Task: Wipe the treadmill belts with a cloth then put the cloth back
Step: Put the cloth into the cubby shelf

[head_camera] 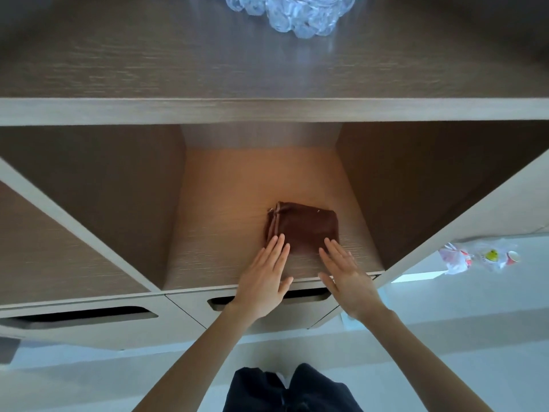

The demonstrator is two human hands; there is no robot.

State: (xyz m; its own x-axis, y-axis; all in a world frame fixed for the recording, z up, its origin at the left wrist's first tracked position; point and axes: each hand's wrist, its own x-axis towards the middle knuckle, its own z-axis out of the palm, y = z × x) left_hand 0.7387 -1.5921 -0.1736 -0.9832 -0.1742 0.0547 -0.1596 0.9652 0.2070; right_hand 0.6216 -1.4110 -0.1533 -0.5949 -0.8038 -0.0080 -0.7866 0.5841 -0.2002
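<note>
A folded dark brown cloth (304, 228) lies flat on the floor of the middle cubby of a wooden shelf unit (267, 111). My left hand (264, 278) lies flat with straight fingers, its fingertips on the cloth's near left corner. My right hand (344, 273) is also flat, fingers straight, fingertips touching the cloth's near right edge. Neither hand grips the cloth. No treadmill is in view.
Clear crinkled plastic (288, 13) sits on the shelf top at the back. Slanted dividers wall the cubby on both sides. Drawer fronts with cut-out handles (80, 315) run below. A plastic bag with small items (478, 257) lies on the pale floor at right.
</note>
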